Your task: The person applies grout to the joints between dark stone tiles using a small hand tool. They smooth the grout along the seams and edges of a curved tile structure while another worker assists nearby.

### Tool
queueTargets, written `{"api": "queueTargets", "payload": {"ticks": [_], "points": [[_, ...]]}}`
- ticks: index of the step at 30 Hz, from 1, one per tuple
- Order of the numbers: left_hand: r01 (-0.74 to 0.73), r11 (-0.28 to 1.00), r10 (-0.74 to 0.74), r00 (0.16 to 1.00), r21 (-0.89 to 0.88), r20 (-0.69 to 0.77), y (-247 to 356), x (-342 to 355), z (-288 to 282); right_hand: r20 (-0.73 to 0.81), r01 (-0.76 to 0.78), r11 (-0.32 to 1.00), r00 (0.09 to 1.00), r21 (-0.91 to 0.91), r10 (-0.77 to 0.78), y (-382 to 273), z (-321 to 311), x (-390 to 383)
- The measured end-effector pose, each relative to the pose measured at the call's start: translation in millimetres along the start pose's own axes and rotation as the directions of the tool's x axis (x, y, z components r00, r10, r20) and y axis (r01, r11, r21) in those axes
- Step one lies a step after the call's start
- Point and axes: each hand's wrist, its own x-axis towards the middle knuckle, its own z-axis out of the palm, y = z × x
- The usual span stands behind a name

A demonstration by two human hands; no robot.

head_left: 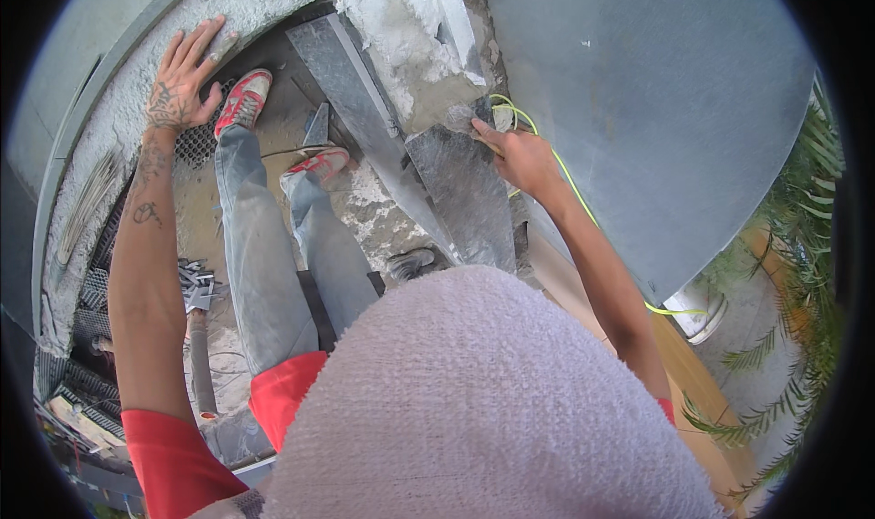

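Observation:
My left hand (189, 86) lies flat with its fingers spread on the rough, whitish top of a curved wall (114, 118). On the right, my right hand (524, 157) is closed around a small hand tool (499, 148), whose yellowish handle shows between the fingers. Its working end lies by a grey wet-looking patch (460, 116), and I cannot make out its exact kind. Just below is a dark grey stone slab (465, 195) with a jagged upper edge. A longer grey panel (351, 91) slants down beside it.
A yellow-green cable (583, 205) loops past my right wrist. A large smooth grey surface (647, 91) spreads at the right, with palm leaves (811, 337) beyond. Between the walls, my feet in red shoes (244, 102) stand near black perforated mats (194, 145) and a hammer-like tool (200, 359).

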Motion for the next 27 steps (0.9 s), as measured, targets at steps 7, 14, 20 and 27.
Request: {"api": "queueTargets", "payload": {"ticks": [7, 14, 20, 27], "points": [[0.032, 0.999, -0.032, 0.999, 0.007, 0.02, 5.2, -0.1, -3.1, -0.08, -0.082, 0.99, 0.993, 0.111, 0.091, 6.3, -35.7, 28.5], [0.006, 1.0, -0.007, 1.0, 0.018, 0.004, -0.3, 0.7, 3.2, -0.111, -0.012, 0.982, 0.993, 0.189, 0.033, 46.2, 30.9, 30.6], [-0.011, 1.0, 0.012, 1.0, 0.017, -0.026, -0.1, 0.2, 1.8, -0.051, -0.068, 0.982, 0.996, 0.175, 0.078, 33.6, 10.8, 25.7], [0.008, 0.999, -0.007, 1.0, 0.031, -0.015, 5.6, 4.5, 0.0, 0.002, -0.119, 0.991, 0.993, 0.063, 0.119, 24.8, -4.0, 10.0]]}}
